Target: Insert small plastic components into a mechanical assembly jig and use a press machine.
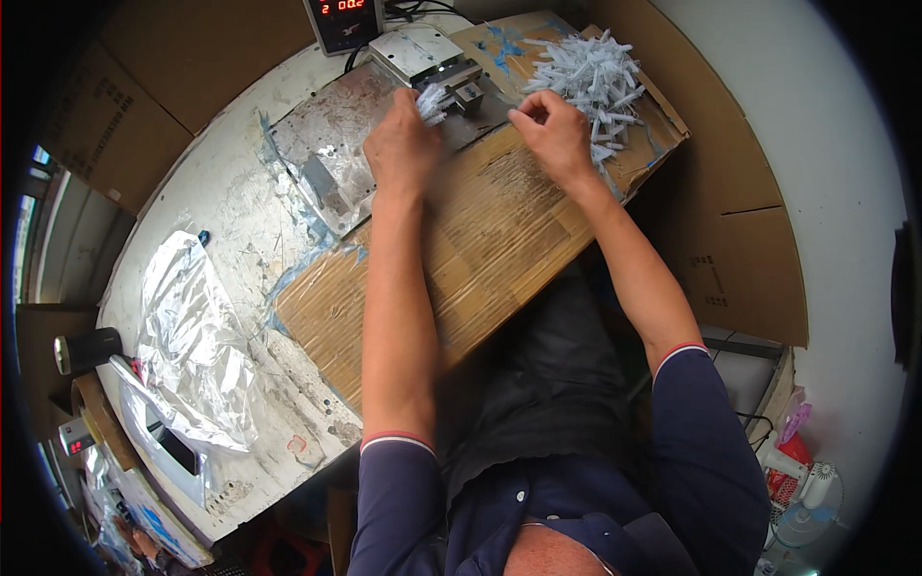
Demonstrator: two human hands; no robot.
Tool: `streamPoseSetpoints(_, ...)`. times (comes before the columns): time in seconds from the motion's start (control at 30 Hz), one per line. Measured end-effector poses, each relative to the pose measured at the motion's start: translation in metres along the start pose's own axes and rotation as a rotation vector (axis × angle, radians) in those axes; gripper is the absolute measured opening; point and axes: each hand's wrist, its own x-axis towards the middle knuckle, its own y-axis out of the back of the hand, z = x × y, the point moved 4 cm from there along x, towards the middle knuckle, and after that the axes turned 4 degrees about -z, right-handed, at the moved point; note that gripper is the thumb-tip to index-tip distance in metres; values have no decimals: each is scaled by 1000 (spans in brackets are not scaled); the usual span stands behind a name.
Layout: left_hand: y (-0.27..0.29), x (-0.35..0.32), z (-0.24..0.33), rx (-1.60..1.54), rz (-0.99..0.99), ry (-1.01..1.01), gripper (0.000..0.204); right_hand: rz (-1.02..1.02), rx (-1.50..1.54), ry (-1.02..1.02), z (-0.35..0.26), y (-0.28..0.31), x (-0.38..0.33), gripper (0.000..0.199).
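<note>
My left hand (399,149) is closed over the metal plate, with a bunch of small clear plastic pieces (432,104) sticking out past its fingers. Just right of that bunch is a small metal fixture (468,94), joined to a silver machine block (415,56). My right hand (559,137) is held in a pinch above the cardboard-covered bench edge, to the right of the fixture. Whatever lies between its fingertips is too small or hidden to make out. Close behind it lies a large heap of slender clear plastic pieces (586,82) on cardboard.
A worn metal plate (331,130) is taped to the white table (230,182). Behind the machine stands a box with a red digital display (344,24). Crumpled clear plastic film (192,336) and a black cylinder (88,351) are at left. Tall cardboard panels (740,192) border the right side.
</note>
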Motion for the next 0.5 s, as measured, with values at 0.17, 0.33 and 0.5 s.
streamPoseSetpoints(0.17, -5, 1, 1, 45, 43, -44, 38, -73, -221, 72, 21, 49, -17, 15)
streamPoseSetpoints(0.33, -5, -1, 1, 125, 88, -26, 31, -230, -401, 28, 15, 62, -36, 22)
streamPoseSetpoints(0.5, -4, -4, 6, 105, 143, -101, 26, -285, -568, -19, 22, 60, -49, 30)
